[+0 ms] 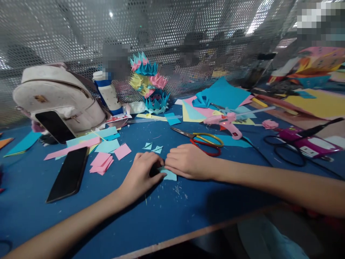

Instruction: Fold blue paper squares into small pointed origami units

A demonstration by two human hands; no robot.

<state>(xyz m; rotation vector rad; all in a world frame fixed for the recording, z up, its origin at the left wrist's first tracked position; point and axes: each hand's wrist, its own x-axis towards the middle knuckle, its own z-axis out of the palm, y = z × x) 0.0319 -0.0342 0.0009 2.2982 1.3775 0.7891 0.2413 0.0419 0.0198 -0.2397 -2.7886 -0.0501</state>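
Observation:
A small light blue piece of paper (170, 175) lies on the blue table between my hands. At its left edge, my left hand (144, 168) pinches it between curled fingers and thumb. My right hand (187, 162) presses on its upper right part, fingers held together; what lies under those fingers is hidden. Just beyond my fingertips are two small folded light blue pieces (156, 149). Scissors (206, 140) with yellow and red handles rest close behind my right hand. Left of my left hand are loose pink paper squares (101, 162).
A pink glue gun (228, 122) with its cord lies behind the scissors. At left are a phone (68, 174), another phone (55, 126) against a white backpack (58, 97), and a bottle (107, 93). A folded-paper tower (156, 100) stands before the mesh wall. A purple power strip (307, 142) is at right.

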